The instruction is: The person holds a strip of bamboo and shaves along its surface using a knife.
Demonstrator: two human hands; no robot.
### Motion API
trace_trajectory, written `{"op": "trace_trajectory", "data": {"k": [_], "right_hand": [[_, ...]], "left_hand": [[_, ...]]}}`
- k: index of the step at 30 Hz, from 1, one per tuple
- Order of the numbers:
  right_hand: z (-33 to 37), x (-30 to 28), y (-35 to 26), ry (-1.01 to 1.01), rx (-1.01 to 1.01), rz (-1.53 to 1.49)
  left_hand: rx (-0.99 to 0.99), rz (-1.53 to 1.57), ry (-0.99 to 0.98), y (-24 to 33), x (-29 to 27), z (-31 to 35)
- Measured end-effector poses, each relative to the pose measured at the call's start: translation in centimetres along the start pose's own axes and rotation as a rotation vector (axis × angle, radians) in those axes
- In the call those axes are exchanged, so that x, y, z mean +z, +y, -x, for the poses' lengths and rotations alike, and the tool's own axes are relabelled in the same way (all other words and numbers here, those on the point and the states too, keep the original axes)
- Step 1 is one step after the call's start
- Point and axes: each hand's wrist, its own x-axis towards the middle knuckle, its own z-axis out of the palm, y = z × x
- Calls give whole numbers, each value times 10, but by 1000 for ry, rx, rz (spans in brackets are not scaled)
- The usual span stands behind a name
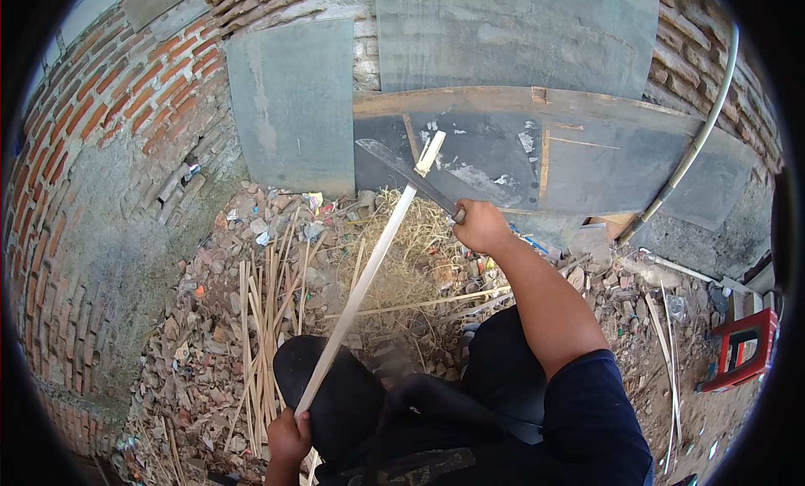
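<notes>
A long pale bamboo strip [360, 288] slants up and away from me, passing over my left knee. My left hand [288, 436] is closed around its near end. In my right hand [484, 226], fingers wrapped round the handle, is a machete [389, 160] with a dark, broad blade. The blade crosses the strip close to its far end, pointing up to the left. Beyond the blade, the strip's short end piece [430, 153] looks bent or split off at an angle; the exact cut is too small to make out.
Several cut strips [262, 327] lie left of my knees. Curly shavings [394, 255] cover rubble ahead. Dark panels [503, 163] stand against the far wall, with a leaning pole [683, 163]. A brick wall [92, 150] rises at left; a red plastic stool [743, 352] is at right.
</notes>
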Motion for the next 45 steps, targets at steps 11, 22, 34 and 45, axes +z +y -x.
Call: {"op": "trace_trajectory", "data": {"k": [11,22,34,45], "right_hand": [[2,-5,3,-354,93,-516],[29,-18,-73,-246,-496,437],[-10,-1,36,-50,-5,-144],[4,-8,5,-111,-157,-67]], "left_hand": [[13,98,-34,-4,-3,-7],[-41,80,-58,-15,-1,0],[-17,54,-39,-9,0,-2],[15,119,-30,-4,-3,-7]]}}
